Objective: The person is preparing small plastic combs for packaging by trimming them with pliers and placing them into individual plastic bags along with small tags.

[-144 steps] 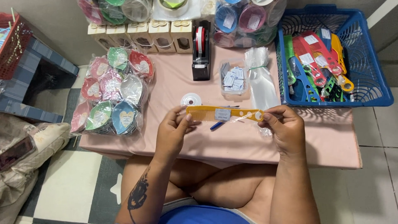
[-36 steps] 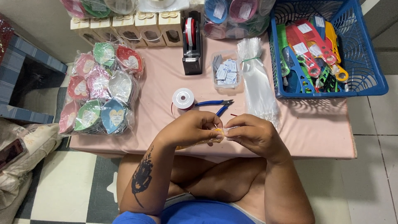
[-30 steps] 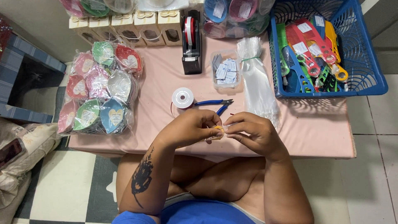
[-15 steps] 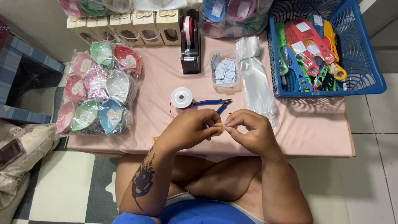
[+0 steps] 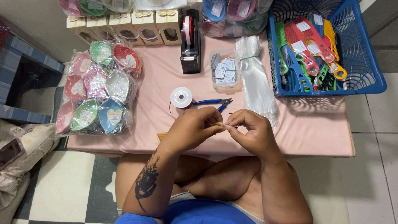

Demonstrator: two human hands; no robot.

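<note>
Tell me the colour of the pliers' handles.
Blue, on the pliers beside the ribbon spool; head view.

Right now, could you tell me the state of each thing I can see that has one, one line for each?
Left hand: fingers pinched on a small yellow-orange piece.
Right hand: fingers pinched on the same piece.
Blue-handled pliers: lying flat, untouched.
White ribbon spool: lying on its side, red strand loose.
Black tape dispenser: upright, red roll loaded.
Blue plastic basket: filled with coloured combs.
Bundle of clear bags: tied with a green band.
</note>
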